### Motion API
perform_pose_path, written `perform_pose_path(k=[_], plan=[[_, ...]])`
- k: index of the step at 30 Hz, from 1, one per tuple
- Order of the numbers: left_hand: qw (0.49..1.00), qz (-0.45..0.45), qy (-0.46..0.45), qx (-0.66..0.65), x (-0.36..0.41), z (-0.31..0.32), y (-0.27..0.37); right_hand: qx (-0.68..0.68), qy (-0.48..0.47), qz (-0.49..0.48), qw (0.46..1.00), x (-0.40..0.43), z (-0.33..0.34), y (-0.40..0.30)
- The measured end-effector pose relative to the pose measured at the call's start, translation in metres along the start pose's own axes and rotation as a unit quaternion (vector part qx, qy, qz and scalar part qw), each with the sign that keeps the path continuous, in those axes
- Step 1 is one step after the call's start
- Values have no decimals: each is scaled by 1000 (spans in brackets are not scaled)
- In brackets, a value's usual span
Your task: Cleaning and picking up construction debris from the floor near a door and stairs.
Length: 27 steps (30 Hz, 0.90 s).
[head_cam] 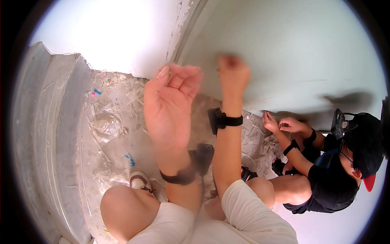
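My left hand (170, 106) is raised palm up in front of me, its fingers loosely curled and apart, with nothing seen in it. To its right, my right hand (234, 71) is blurred and held close to the pale wall (283, 55); its fingers look curled, and whether it holds anything is hidden. A black strap with a small device (217, 119) sits on the right wrist, and a similar device (202, 158) on the left one. Below the hands lies the concrete floor (137, 149), with clear plastic scraps and a crumpled clear plastic bag (106, 126) on it.
A person in a black cap (362, 143) crouches at the right, both hands near the wall's foot. Concrete steps (48, 137) rise at the left. More plastic strips (262, 143) lie along the wall, and blue scraps (130, 160) lie on the floor.
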<state>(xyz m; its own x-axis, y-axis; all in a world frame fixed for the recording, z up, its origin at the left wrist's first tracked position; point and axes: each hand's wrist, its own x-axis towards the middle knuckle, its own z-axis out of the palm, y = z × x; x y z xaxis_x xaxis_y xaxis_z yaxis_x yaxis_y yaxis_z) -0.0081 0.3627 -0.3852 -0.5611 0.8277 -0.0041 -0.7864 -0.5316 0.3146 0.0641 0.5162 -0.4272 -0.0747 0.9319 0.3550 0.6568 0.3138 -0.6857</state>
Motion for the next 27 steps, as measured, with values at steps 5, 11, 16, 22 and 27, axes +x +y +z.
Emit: perform_pose_path(k=[5,11,16,22,27], plan=[[1000,-1,12,6,-1,-1,2,-28,18,-21,999,-4,5,-5],[1000,-5,8,2,0,-1,-2,-29,37,-43,998,-1,1,-4],[1000,-5,12,2,-1,1,0,-10,20,-38,999,-4,2,-1],[999,-9,36,23,4,2,-9,-49,-52,-18,997,-6,-2,14],[994,8,80,74,11,-5,-18,-35,-108,-22,993,-6,-2,16]])
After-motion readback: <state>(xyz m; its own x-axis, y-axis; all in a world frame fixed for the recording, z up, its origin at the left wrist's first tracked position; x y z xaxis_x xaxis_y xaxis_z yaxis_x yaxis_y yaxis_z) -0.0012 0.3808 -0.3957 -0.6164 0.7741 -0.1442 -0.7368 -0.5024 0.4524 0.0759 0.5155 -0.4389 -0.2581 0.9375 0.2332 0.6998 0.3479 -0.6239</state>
